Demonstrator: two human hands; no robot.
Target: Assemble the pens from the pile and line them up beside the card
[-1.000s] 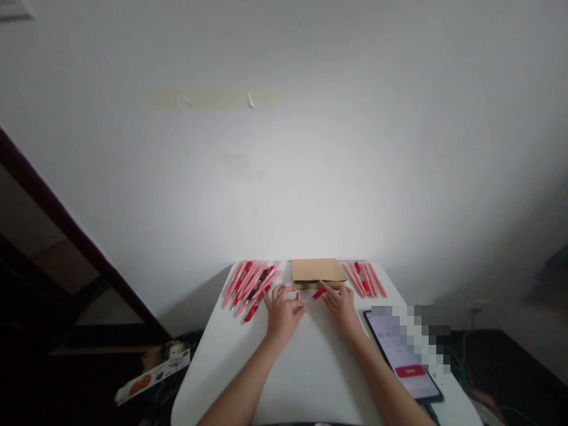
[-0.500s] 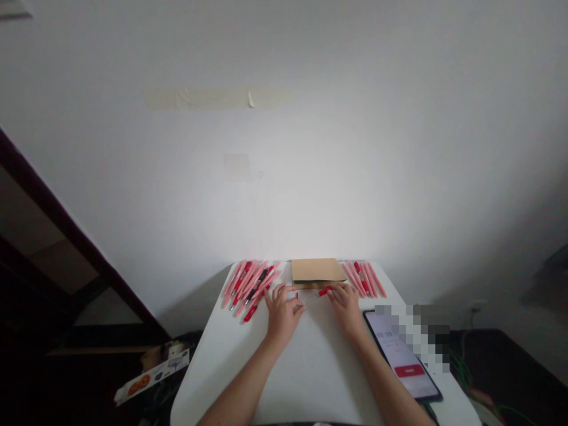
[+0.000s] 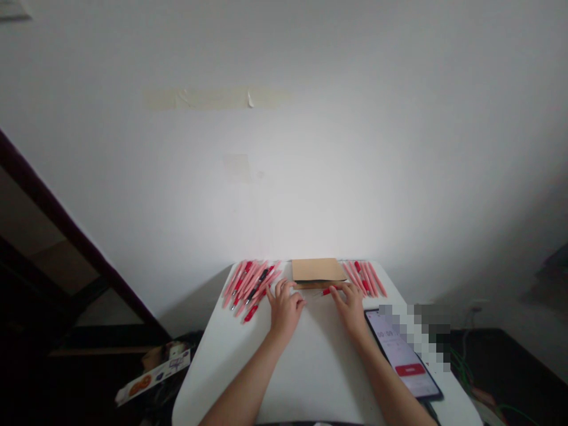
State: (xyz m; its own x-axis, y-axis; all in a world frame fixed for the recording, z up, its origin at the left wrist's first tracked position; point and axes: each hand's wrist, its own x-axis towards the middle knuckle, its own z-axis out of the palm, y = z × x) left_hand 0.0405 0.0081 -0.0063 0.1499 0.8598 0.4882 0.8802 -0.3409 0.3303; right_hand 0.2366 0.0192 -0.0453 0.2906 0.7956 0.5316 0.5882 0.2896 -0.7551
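Over the table's middle, my right hand (image 3: 348,303) is closed on a red pen (image 3: 326,291), and a thin pale end of it points left toward my other hand. My left hand (image 3: 284,306) is beside it, thumb and fingers pinched together. What it may hold is too small and too hidden to name. To its left lies a loose pile of pink pens (image 3: 254,278), with some red ones and a black pen (image 3: 256,285) among them. Right of my right hand, several pink pens (image 3: 375,278) and a red one lie side by side.
A brown cardboard-coloured pad or box (image 3: 318,270) stands at the table's back edge against the wall. On the right of the white table (image 3: 319,378) lies a phone (image 3: 402,355) with a lit screen. Boxes and a printed strip (image 3: 153,377) are low at the left.
The small red piece seen at my left fingertips earlier no longer shows. The red pen in my right hand now points more level, and both hands have shifted only slightly.
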